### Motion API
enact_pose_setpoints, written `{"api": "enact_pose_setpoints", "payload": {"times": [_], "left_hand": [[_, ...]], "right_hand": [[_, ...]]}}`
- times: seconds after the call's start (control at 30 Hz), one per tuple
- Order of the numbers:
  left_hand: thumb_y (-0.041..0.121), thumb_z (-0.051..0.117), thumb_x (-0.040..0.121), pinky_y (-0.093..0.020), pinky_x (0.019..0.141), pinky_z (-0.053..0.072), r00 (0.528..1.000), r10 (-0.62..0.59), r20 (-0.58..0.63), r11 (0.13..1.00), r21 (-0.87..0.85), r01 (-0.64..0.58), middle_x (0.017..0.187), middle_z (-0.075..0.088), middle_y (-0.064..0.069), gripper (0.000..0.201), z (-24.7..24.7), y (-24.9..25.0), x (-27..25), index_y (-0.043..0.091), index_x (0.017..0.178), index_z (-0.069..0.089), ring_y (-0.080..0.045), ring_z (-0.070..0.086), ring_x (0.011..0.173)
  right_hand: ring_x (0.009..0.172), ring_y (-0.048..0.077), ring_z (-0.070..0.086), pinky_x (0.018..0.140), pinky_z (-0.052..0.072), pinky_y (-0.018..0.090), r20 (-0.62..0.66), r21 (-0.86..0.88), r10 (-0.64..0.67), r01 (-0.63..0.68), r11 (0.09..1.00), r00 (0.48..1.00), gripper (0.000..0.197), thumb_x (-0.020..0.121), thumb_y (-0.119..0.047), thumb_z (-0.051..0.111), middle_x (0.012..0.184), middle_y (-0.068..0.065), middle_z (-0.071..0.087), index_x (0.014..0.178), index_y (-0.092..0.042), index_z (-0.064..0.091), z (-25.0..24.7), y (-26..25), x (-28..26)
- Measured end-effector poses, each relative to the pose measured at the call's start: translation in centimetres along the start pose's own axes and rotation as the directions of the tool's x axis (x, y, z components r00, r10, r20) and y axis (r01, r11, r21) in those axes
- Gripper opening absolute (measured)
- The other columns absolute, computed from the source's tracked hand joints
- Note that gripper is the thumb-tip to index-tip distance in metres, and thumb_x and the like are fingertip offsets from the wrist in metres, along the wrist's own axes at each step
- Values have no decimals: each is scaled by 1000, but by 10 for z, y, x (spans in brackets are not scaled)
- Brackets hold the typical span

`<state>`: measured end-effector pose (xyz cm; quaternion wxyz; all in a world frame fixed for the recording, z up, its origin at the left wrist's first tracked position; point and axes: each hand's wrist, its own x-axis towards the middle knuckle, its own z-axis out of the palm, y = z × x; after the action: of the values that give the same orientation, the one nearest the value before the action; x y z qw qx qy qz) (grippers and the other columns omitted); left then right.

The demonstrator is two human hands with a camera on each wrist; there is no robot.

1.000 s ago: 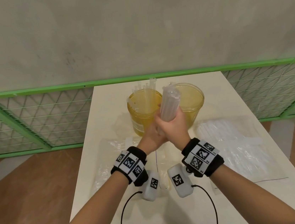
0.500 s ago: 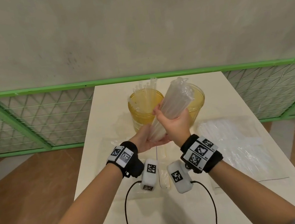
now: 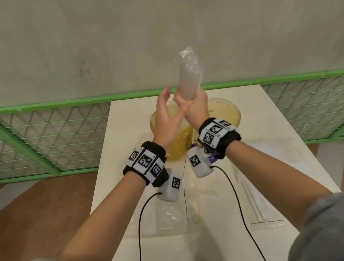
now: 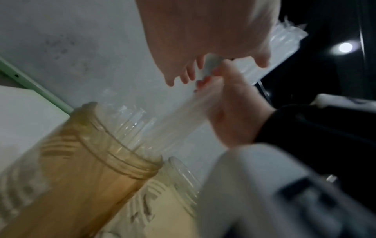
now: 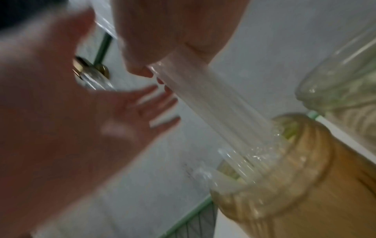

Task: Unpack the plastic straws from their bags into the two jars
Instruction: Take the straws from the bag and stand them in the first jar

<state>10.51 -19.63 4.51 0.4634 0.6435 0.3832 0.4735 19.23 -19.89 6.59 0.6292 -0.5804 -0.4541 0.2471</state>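
Note:
My right hand (image 3: pixel 193 103) grips a clear bag of plastic straws (image 3: pixel 190 74) and holds it upright above the left amber jar (image 3: pixel 178 147). In the right wrist view the straws (image 5: pixel 213 112) run from the fist down into that jar's (image 5: pixel 284 169) mouth. Beside the bag, my left hand (image 3: pixel 164 103) stands open with straight fingers and holds nothing. The left wrist view shows the same left hand (image 4: pixel 203 40) above the straws (image 4: pixel 183 116) and the jar (image 4: pixel 91 153). The right jar (image 3: pixel 232 110) stands next to the left one, partly hidden by my right wrist.
Flat clear bags (image 3: pixel 172 212) lie on the white table (image 3: pixel 122 125) under my forearms, and another bag with long straws (image 3: pixel 259 197) lies on the right. Two black cables (image 3: pixel 139 221) trail toward me. A green mesh fence (image 3: pixel 37 138) and a grey wall stand behind the table.
Both hands rose above the jars. My right hand lifted the bag upright over the left jar. My left hand let go of the bundle's lower end and opened.

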Motion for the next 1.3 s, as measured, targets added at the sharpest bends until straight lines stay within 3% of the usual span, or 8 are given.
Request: {"api": "enact_pose_setpoints", "payload": {"times": [0.13, 0.33, 0.47, 0.63, 0.73, 0.93, 1.1, 1.3], "left_hand": [[18, 76, 75, -27, 97, 46, 995, -61, -76, 998, -2, 61, 127, 56, -7, 86, 6, 5, 22, 21, 144, 24, -15, 54, 115], [20, 71, 77, -26, 76, 54, 988, -98, -119, 984, 135, 114, 99, 66, -2, 32, 2, -18, 32, 10, 104, 58, -16, 63, 93], [14, 71, 77, -29, 69, 52, 952, -174, -253, 981, 41, 190, 87, 64, -7, 21, -6, -32, 35, 9, 92, 57, -22, 63, 82], [14, 70, 77, -25, 70, 51, 928, -151, -340, 986, 19, 167, 99, 61, -5, 43, -12, -39, 40, 11, 115, 52, -21, 60, 89], [14, 70, 74, -28, 73, 49, 941, -136, -310, 973, 136, 185, 101, 53, -4, 57, -9, -45, 39, 10, 123, 42, -20, 53, 89], [13, 76, 68, -29, 104, 33, 961, -147, -236, 925, 310, 217, 127, 38, -11, 76, -11, -66, 37, 3, 130, 34, -25, 36, 122], [16, 81, 69, -23, 110, 19, 982, -132, -134, 985, 95, 145, 153, 12, -8, 115, -15, -66, 41, 19, 148, -2, -16, 15, 141], [27, 39, 99, -22, 105, 28, 993, -33, -116, 998, 45, 38, 143, 29, -2, 45, -13, -61, 44, 28, 143, 29, 1, 34, 124]], "right_hand": [[81, 24, 58, 77, 52, 40, 101, -114, 48, -37, 993, 994, 19, 91, -3, 52, 88, 9, 60, 107, 5, 57, 22, 30, 1], [66, 15, 55, 61, 48, 33, 128, -440, 19, 40, 897, 992, 16, 89, -15, 54, 74, -2, 58, 101, -6, 59, 29, 58, 3], [93, 11, 55, 77, 41, 19, 377, -332, 118, 15, 943, 919, 42, 82, -22, 67, 104, 0, 61, 119, -7, 54, 21, 54, 3], [120, 21, 42, 102, 32, 31, 330, -367, 10, 119, 922, 944, 57, 80, -25, 50, 125, 8, 53, 134, -10, 44, -1, 73, 25], [131, 25, 32, 111, 27, 37, 121, -401, 78, -23, 916, 990, 60, 86, -19, 49, 141, 14, 35, 142, -8, 29, 2, 75, 38], [141, 28, 22, 112, 22, 37, 152, -283, 314, -263, 922, 937, 77, 92, -19, 52, 153, 17, 20, 149, -11, 0, 18, 78, 53], [124, 22, 47, 93, 32, 22, 285, -255, 214, -141, 957, 934, 41, 100, -29, 38, 131, 11, 54, 139, -17, 41, 18, 81, 48], [105, 11, 45, 95, 36, 23, 382, -314, 15, 115, 943, 924, 39, 103, -27, 27, 125, 13, 44, 134, -17, 48, 29, 83, 30]]}}
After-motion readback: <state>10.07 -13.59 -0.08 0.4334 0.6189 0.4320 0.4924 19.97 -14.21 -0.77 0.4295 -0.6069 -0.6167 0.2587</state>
